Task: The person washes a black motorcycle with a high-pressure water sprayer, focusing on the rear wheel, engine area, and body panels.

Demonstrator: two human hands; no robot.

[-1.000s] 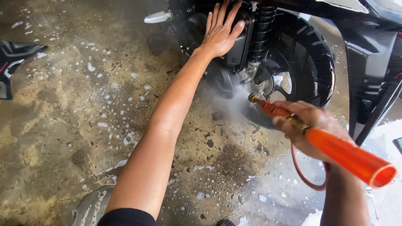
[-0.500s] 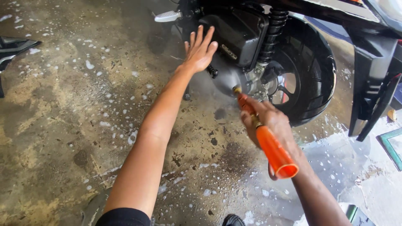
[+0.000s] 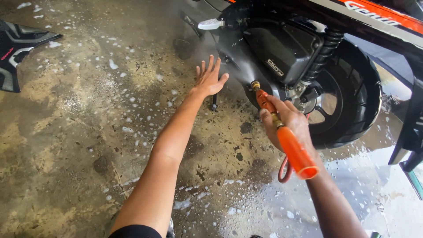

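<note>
At centre frame, the right hand (image 3: 288, 121) grips one orange spray gun (image 3: 284, 134) beside one scooter wheel (image 3: 348, 99); the left hand (image 3: 209, 79) hangs open, empty.

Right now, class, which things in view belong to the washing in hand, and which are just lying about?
In use:
- spray gun in the right hand
- red hose
- scooter engine and rear wheel
- left hand, open, holding nothing

Lying about:
- black panel on the floor
- foam flecks
</note>
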